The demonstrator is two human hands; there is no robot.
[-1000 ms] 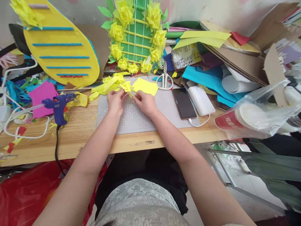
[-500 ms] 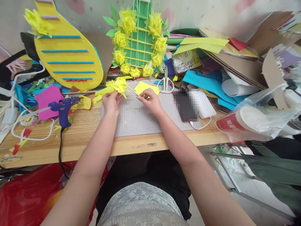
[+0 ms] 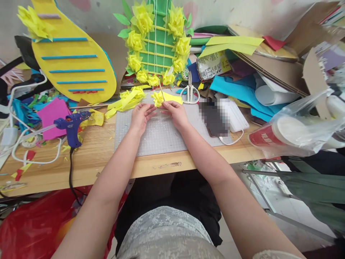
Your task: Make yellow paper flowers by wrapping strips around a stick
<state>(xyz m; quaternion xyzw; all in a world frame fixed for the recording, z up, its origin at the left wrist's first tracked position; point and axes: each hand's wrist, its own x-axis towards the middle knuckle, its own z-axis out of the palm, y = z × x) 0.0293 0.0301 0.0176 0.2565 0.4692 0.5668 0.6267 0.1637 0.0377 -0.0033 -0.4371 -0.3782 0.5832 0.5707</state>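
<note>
My right hand (image 3: 175, 113) pinches a thin wooden stick (image 3: 161, 89) that stands up at a slant from its fingertips. My left hand (image 3: 142, 114) is beside it over the grey cutting mat (image 3: 156, 142), with fingers stretched out and apart. Just past both sets of fingertips is a small yellow paper flower (image 3: 156, 98); whether the left fingertips touch it I cannot tell. Behind the right hand lies a yellow paper sheet (image 3: 171, 97). A pile of yellow paper strips and petals (image 3: 126, 100) rests to the left of the mat's back edge.
White-handled scissors (image 3: 190, 94) lie at the mat's back right, near a phone (image 3: 214, 120) and a white power bank (image 3: 234, 117). A blue glue gun (image 3: 72, 126) stands left. Behind are a yellow lute-shaped board (image 3: 78, 68) and a green stringed board (image 3: 159, 39). A bagged cup (image 3: 262, 138) sits right.
My left hand has moved right, off the yellow pile, toward my right hand. The stick has swung more upright. A yellow flower now shows between the hands, by the sheet.
</note>
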